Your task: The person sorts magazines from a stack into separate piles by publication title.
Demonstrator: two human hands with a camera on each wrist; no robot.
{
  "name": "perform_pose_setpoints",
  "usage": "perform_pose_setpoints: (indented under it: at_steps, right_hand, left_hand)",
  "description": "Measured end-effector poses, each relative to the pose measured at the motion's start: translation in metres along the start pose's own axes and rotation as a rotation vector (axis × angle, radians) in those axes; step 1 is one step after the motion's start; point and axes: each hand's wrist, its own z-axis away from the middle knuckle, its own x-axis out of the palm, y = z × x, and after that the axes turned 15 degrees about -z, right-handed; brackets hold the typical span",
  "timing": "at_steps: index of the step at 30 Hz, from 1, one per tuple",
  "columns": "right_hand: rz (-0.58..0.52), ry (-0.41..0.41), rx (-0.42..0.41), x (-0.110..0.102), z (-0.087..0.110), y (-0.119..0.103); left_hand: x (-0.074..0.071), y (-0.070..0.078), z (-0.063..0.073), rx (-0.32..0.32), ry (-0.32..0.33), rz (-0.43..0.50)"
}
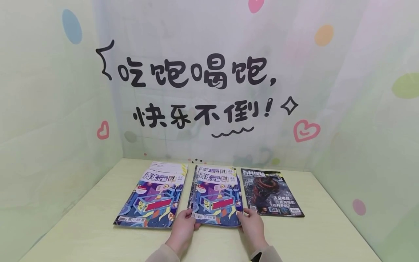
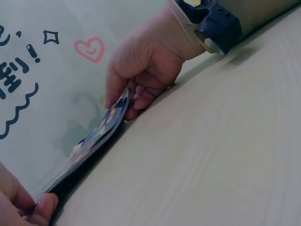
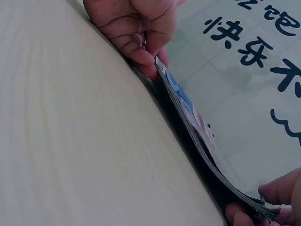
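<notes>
Both hands hold the near end of the middle stack of magazines [image 1: 216, 200], which has a purple illustrated cover on top. My left hand [image 1: 183, 229] pinches its near left corner, and my right hand [image 1: 253, 227] pinches the near right corner. In the left wrist view, the right thumb lies over the magazines [image 2: 106, 127] with fingers curled beneath; part of the left hand [image 2: 16, 202] shows at the lower left. The right wrist view shows the near edge of the magazines [image 3: 188, 117] raised off the table, bending between the hands.
To the left lies another stack of magazines [image 1: 150, 200] with a matching purple cover. A dark magazine [image 1: 273, 193] lies to the right. The pale wooden table [image 1: 311, 236] is enclosed by printed fabric walls [image 1: 203, 32] at the back and sides.
</notes>
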Motion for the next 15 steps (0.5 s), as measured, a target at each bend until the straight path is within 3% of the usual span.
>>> perform_pose_setpoints:
  at_steps: [6, 15]
  right_hand:
    - [-0.089, -0.079, 0.036, -0.0029, 0.0012, 0.0034]
    - [-0.203, -0.103, 0.120, -0.0054, -0.0012, -0.0009]
  left_hand:
    - [0.0003, -0.0027, 0.0007, -0.007, 0.003, 0.022]
    - [-0.0026, 0.0019, 0.0025, -0.005, -0.047, -0.020]
